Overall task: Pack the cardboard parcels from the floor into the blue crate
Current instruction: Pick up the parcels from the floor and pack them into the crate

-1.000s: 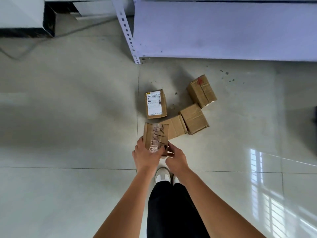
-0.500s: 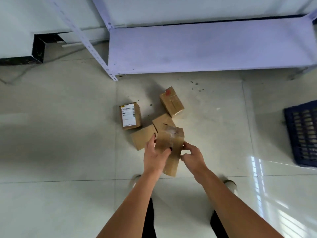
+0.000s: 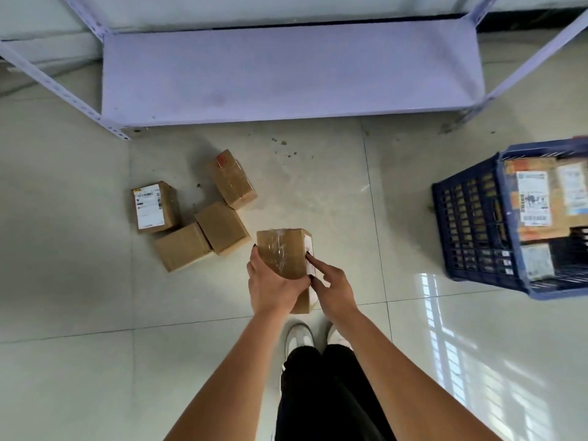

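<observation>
Partly done: the blue crate (image 3: 471, 218) at three o'clock already holds several parcels; one taped parcel (image 3: 284, 253) is lifted, the left hand (image 3: 273, 286) wrapped round it, the right hand (image 3: 331, 289) touching its side (forefinger extended); four floor parcels (image 3: 203, 218) remain at ten o'clock.

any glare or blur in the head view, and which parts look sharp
Head view: window glare on the glossy floor at lower right; the blue crate at the right edge is smeared by blur; the shelf uprights splay from wide-angle distortion; the held parcel and both hands look sharp.
</observation>
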A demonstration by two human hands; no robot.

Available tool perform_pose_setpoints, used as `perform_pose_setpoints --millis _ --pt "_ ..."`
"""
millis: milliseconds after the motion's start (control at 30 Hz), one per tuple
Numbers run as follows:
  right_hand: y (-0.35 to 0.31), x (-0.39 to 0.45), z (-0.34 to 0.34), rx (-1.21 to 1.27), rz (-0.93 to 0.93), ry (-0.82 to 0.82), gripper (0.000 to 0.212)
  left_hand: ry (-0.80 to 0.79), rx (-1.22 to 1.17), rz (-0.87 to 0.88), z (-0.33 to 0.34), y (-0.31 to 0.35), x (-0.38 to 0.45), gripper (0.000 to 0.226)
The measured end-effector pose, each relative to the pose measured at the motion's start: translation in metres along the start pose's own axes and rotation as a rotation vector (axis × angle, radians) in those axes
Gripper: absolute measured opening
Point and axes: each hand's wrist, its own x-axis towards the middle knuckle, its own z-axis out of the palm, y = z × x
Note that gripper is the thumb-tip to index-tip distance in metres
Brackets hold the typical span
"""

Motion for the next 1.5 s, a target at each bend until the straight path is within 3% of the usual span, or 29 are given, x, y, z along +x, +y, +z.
perform_pose_setpoints --millis 67,133,200,233,367,467,600,767,933,1233,1500 --pt "0.004 0.004 -0.005 0.025 0.035 -0.002 0.051 -0.019 -0.02 -0.037 0.003 0.0 0.006 0.111" --pt "0.008 0.01 -0.013 0.047 0.112 -0.015 0.072 -0.068 -0.123 -0.095 0.0 -0.001 0.014 0.1" --pt "0.011 0.018 -0.025 0.077 0.19 -0.074 0.09 -0.136 -0.303 -0.142 -0.006 0.001 0.019 0.071" --pt "0.012 0.022 -0.031 0.124 0.221 -0.113 0.09 -0.182 -0.372 -0.154 -0.008 0.002 0.02 0.057" --pt "0.014 0.03 -0.06 0.35 0.209 -0.206 0.042 -0.325 -0.4 -0.108 0.003 0.008 0.016 0.053" --pt "0.025 0.035 -0.088 0.365 0.129 -0.153 0.027 -0.349 -0.426 -0.093 0.029 0.016 0.007 0.031" --pt "0.046 0.045 -0.145 0.356 0.082 -0.088 0.029 -0.344 -0.48 -0.074 0.083 0.038 -0.019 0.039" --pt "0.077 0.042 -0.239 0.381 0.047 -0.045 0.044 -0.278 -0.54 -0.06 0.162 0.074 -0.078 0.028" --pt "0.101 0.026 -0.317 0.38 0.08 -0.058 0.046 -0.158 -0.619 -0.08 0.229 0.104 -0.127 0.046" --pt "0.112 0.034 -0.405 0.342 0.087 -0.007 0.045 -0.179 -0.61 -0.024 0.302 0.142 -0.141 0.047" --pt "0.125 0.051 -0.518 0.425 0.08 0.099 0.046 -0.267 -0.565 0.049 0.389 0.216 -0.163 0.049"
